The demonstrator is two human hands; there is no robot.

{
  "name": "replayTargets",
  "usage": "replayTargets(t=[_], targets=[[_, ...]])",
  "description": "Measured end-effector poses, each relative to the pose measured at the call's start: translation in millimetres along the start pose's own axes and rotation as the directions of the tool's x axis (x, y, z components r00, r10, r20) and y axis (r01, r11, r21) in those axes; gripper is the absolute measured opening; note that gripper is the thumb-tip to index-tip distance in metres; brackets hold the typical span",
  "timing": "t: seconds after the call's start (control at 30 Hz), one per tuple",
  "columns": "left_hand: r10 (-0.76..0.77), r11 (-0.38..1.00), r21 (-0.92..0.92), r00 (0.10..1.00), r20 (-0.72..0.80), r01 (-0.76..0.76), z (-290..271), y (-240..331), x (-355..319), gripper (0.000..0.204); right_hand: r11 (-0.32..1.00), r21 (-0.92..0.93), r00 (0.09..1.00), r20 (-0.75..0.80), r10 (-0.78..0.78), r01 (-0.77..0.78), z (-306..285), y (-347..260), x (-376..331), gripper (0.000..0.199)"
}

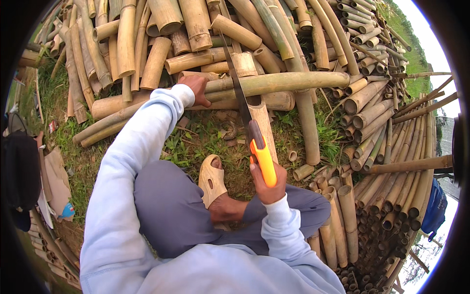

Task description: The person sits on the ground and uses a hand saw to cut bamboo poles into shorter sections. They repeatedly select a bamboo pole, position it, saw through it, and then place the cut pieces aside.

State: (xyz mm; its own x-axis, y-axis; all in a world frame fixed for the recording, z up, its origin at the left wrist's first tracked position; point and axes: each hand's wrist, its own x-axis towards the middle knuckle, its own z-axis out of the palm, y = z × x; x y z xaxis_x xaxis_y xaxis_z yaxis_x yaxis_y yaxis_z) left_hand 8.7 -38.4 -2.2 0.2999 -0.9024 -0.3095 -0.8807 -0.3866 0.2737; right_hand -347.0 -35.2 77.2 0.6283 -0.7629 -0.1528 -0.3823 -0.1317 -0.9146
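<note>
A long bamboo pole point(293, 82) lies crosswise in front of me over other bamboo pieces. My left hand point(195, 89) is closed around poles at its left part, the thumb pointing right. In my right hand point(270, 182) is a handsaw point(238, 85), gripped by its orange and dark handle. The saw's dark blade crosses the pole just right of my left hand, its tip pointing away from me. Whether the teeth have cut into the bamboo I cannot tell. Beneath the pole, a split bamboo piece point(264, 128) slants toward my right hand.
Cut bamboo lengths point(200, 29) are heaped at the far side. More bamboo stacks point(362, 115) rise on the right, with upright pieces point(338, 225) near my right knee. My foot in a tan sandal point(213, 181) rests on grass. Flattened cardboard point(58, 179) lies left.
</note>
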Motion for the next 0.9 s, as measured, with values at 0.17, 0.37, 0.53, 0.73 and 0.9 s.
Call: replayTargets(t=[0.17,0.37,0.53,0.73,0.9], targets=[[0.007,1.000,-0.001,1.000,-0.016,-0.007,10.5,-5.4,-7.5,0.060,0.996,-0.066,0.997,0.035,-0.063,0.066,14.4,3.2,-3.5,0.015],[-0.041,0.999,0.000,0.996,0.082,0.041,4.2,-3.1,-8.9,0.069,0.987,-0.159,0.993,0.105,0.049,-0.032,-44.5,-16.4,-124.3,0.035],[0.005,1.000,-0.014,1.000,-0.017,-0.005,-2.6,4.5,1.7,0.060,0.991,0.068,0.993,-0.026,-0.117,0.119,15.9,-4.2,41.4,0.021],[-0.037,0.999,0.024,0.999,0.012,0.036,4.0,-9.3,-10.1,0.062,0.996,-0.058,0.997,0.019,-0.071,0.072,-16.5,7.5,-71.9,0.029],[-0.047,0.999,0.022,0.999,0.024,0.046,-1.9,-7.2,-5.1,0.061,0.990,-0.095,0.993,0.055,-0.103,0.108,-14.1,3.8,-50.6,0.016]])
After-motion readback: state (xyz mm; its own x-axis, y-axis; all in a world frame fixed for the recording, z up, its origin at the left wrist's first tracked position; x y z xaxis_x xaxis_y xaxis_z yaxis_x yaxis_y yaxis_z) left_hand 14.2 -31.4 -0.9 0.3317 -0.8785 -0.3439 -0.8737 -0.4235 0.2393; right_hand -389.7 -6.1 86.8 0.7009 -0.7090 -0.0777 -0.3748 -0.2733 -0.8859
